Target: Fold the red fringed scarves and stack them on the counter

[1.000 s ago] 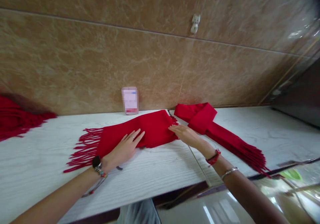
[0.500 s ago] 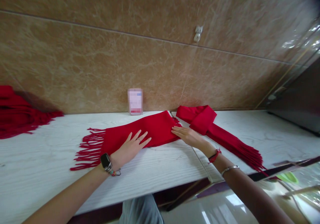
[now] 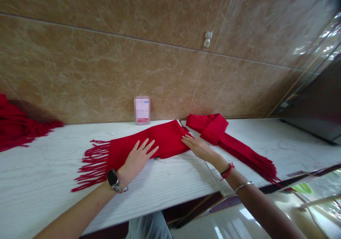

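Observation:
A folded red scarf with fringe at its left end lies across the white wood-grain table. My left hand rests flat on its near edge, fingers spread and open. My right hand lies flat at the scarf's right end, fingers stretched out on the cloth. A second red scarf lies folded and angled just right of my right hand, its fringe near the table's front edge.
A small pink card leans against the brown marble wall behind the scarf. More red fringed cloth lies at the far left. A dark appliance stands at the right. The table's front edge runs below my wrists.
Both hands have stayed flat on the scarf, shifting only slightly along it. The view has drifted a little.

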`<state>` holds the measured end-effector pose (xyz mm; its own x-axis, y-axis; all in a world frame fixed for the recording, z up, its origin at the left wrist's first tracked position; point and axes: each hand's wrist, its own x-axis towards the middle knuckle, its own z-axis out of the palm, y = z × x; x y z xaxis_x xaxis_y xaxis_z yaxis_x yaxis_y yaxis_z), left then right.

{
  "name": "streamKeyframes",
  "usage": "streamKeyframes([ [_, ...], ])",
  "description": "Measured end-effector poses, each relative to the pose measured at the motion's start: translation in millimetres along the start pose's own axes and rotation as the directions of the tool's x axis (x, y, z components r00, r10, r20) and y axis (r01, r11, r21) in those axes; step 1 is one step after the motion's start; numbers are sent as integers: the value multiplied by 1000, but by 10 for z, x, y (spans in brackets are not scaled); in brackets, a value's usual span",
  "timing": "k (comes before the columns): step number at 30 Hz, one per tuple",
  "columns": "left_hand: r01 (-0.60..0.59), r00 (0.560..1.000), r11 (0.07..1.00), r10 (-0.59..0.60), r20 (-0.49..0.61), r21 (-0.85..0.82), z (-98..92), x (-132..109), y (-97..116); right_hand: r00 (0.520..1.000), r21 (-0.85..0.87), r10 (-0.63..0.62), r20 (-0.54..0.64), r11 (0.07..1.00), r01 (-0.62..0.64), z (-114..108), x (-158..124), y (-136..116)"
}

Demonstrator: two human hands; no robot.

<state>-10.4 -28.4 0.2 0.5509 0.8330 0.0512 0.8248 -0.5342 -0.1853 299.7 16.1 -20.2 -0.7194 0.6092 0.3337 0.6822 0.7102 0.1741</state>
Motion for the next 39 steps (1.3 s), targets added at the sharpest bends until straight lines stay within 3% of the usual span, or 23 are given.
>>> streamKeyframes([
  [4, 8, 970, 964, 57, 236, -264, -20, -29, -123, 996, 159, 7, 91, 987, -21, -136, 43, 54],
  [7, -14, 937, 897, 166, 307, -441, -178, 86, -272, 997, 293, 11, 74, 956, -33, -301, 235, 109],
  [9, -6, 953, 860, 160, 258, -509, -269, 250, -304, 998, 325, 61, 7, 944, -60, -348, 447, 105],
  [12, 105, 993, 860, -66, 96, -499, -239, 538, -207, 990, 296, 123, -72, 950, -96, -227, 766, 23],
  [16, 154, 988, 901, -150, 42, -405, 81, 748, -62, 993, 155, 116, -37, 982, -109, 145, 898, -114],
  [20, 107, 991, 937, -127, -38, -332, 323, 722, -144, 999, 55, 37, 24, 998, -38, 346, 773, -114],
  [25, 79, 994, 941, -97, -40, -328, 341, 655, -274, 990, 77, 92, 103, 992, -100, 237, 784, -96],
  [28, 106, 986, 929, -144, -82, -354, 341, 640, -281, 988, 126, 134, 79, 982, -144, 116, 827, -191],
  [32, 170, 967, 935, -218, -129, -311, 393, 644, -327, 996, 203, 6, 84, 979, -23, 31, 772, -353],
  [39, 245, 967, 938, -255, -7, -246, 459, 733, -583, 987, 190, -68, 146, 981, 40, 16, 669, -404],
])
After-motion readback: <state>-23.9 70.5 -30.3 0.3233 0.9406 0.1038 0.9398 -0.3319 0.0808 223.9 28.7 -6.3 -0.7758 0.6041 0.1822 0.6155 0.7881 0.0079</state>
